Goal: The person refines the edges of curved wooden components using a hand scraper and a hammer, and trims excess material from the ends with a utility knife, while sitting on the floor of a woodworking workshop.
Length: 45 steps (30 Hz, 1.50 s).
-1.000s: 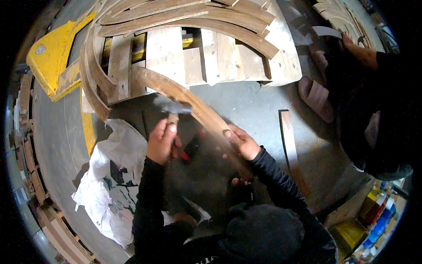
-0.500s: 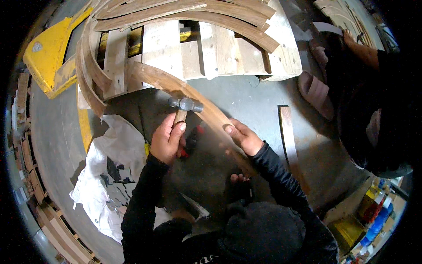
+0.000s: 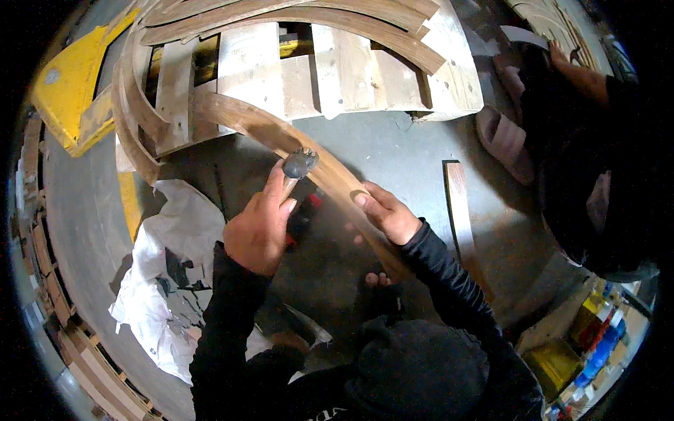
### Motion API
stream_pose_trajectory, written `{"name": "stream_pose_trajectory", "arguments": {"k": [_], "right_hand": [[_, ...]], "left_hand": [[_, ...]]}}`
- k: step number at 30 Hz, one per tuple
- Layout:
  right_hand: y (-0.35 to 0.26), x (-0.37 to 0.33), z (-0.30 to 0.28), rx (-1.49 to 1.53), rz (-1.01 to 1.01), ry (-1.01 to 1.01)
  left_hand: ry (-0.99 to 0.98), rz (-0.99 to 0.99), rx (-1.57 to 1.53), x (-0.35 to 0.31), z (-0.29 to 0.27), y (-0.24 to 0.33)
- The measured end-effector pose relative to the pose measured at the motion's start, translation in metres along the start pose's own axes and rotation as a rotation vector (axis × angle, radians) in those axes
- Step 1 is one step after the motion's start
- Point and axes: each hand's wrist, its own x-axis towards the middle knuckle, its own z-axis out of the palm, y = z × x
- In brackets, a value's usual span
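Note:
A hammer [image 3: 300, 163] with a rounded metal head is gripped in my left hand [image 3: 257, 223], its wooden handle mostly hidden by the fingers. The head is over the edge of a curved wooden strip [image 3: 335, 177]; whether it touches the wood I cannot tell. My right hand [image 3: 388, 214] clasps that strip around its middle, thumb on top. The strip slopes from a pallet [image 3: 249, 77] at the upper left down towards my body. Its near end lies close to my foot [image 3: 378, 279].
More curved wooden strips [image 3: 316, 17] lie stacked on the pallet, beside a yellow metal part [image 3: 77, 95]. A white sack [image 3: 179, 217] sits at left. Another strip [image 3: 460, 210] lies on the floor at right, near a person in dark clothes [image 3: 590, 175]. Bottles [image 3: 597, 351] stand lower right.
My left hand has turned the hammer, so its head now points differently and sits nearer the strip. The right hand keeps its hold. The whole view has shifted slightly.

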Motion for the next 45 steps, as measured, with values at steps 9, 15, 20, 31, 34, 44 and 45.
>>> {"name": "stream_pose_trajectory", "arguments": {"k": [9, 15, 20, 31, 34, 44, 45], "right_hand": [[-0.004, -0.003, 0.007, -0.021, -0.008, 0.016], [0.008, 0.002, 0.001, -0.047, -0.066, 0.041], [0.013, 0.006, 0.001, -0.071, -0.063, 0.041], [-0.002, -0.004, 0.012, 0.185, -0.009, -0.075], [-0.007, -0.006, 0.016, 0.193, -0.047, -0.076], [-0.006, -0.003, 0.014, 0.099, -0.002, -0.027], [-0.005, -0.001, 0.013, 0.079, -0.006, -0.026]], "left_hand": [[-0.072, 0.105, 0.172, -0.005, -0.009, -0.001], [-0.07, 0.403, 0.3, -0.009, 0.003, 0.002], [-0.15, 0.388, 0.283, -0.01, 0.0, 0.004], [0.149, 0.152, 0.065, 0.002, -0.008, -0.011], [0.0, 0.05, 0.122, -0.003, -0.015, -0.004], [0.006, 0.074, 0.122, 0.001, -0.016, 0.002], [-0.049, 0.041, 0.154, 0.001, -0.014, 0.0]]}}
